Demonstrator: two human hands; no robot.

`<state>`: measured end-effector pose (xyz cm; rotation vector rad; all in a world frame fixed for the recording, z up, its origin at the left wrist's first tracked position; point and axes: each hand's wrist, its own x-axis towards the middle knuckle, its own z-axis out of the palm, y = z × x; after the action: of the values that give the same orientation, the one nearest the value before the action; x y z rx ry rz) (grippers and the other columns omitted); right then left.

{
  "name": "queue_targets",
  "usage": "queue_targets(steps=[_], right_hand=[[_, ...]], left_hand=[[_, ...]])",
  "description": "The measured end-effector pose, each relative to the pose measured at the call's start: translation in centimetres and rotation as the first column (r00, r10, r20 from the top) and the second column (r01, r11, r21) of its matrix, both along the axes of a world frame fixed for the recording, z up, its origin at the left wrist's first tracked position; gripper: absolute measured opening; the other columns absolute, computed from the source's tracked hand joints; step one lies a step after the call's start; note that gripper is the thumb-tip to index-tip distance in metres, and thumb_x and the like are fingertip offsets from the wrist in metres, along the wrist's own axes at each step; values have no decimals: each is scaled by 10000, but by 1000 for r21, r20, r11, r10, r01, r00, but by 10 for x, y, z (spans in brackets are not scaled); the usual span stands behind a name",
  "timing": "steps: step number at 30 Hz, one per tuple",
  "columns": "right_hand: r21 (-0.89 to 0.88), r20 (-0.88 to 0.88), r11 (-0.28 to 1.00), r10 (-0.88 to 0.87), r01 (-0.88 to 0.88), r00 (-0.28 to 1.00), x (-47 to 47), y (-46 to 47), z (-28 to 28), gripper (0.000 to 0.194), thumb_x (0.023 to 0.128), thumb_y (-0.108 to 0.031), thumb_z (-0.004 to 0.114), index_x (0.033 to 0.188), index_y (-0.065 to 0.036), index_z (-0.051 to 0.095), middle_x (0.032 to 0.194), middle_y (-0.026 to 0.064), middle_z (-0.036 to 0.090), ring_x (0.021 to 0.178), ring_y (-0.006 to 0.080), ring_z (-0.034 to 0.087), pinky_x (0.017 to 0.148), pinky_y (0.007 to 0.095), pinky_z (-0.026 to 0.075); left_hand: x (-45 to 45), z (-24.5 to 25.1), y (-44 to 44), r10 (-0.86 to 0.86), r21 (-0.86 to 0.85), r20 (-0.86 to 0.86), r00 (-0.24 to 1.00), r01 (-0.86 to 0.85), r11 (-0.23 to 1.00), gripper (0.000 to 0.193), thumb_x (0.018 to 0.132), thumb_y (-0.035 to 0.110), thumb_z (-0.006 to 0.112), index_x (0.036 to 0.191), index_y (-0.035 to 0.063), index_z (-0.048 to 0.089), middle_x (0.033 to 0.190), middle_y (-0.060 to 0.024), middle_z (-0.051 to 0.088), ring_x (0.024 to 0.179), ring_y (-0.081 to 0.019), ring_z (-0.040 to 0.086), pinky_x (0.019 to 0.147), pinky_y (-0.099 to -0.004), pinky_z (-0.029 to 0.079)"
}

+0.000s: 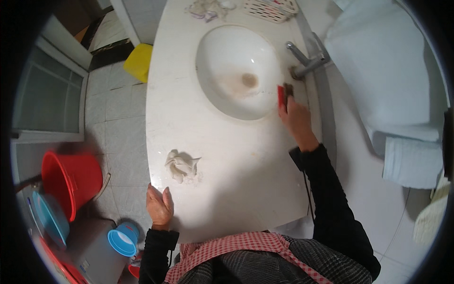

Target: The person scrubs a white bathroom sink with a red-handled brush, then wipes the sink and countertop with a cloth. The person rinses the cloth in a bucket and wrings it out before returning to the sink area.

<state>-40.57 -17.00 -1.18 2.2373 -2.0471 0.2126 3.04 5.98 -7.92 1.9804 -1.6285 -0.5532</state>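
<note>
My right hand [295, 117] grips a red-backed scrubbing brush [281, 95] whose dark bristles face the wall side. The brush is at the right rim of the white washbasin [216, 53], just below the base of the chrome faucet [308, 65]. Brownish water or residue lies around the basin's drain. At the left front edge of the white countertop [227, 156] rests my left hand [159, 206], holding nothing, with the thumb apart from the fingers. A crumpled, wet-looking white cloth [181, 167] lies on the counter just beyond it.
A perforated plastic basket [266, 10] and another crumpled cloth [209, 10] sit at the counter's far end. On the left floor are a red bucket [79, 181], a blue basin [51, 216], a small blue bucket [123, 239] and a yellow container [139, 63]. A light-blue towel [413, 163] hangs at right.
</note>
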Motion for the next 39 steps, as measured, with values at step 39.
queue_targets(steps=[39], right_hand=[[-88, -519, 919, 288, -385, 805, -69, -154, -50, 116, 786, -62, 632, 777, -21, 740, 732, 146, 706, 683, 261, 707, 570, 372, 557]], left_hand=[[2, -3, 3, -4, 59, 52, 999, 1, 998, 468, 985, 248, 551, 1298, -80, 435, 1072, -299, 582, 934, -457, 588, 802, -452, 482]])
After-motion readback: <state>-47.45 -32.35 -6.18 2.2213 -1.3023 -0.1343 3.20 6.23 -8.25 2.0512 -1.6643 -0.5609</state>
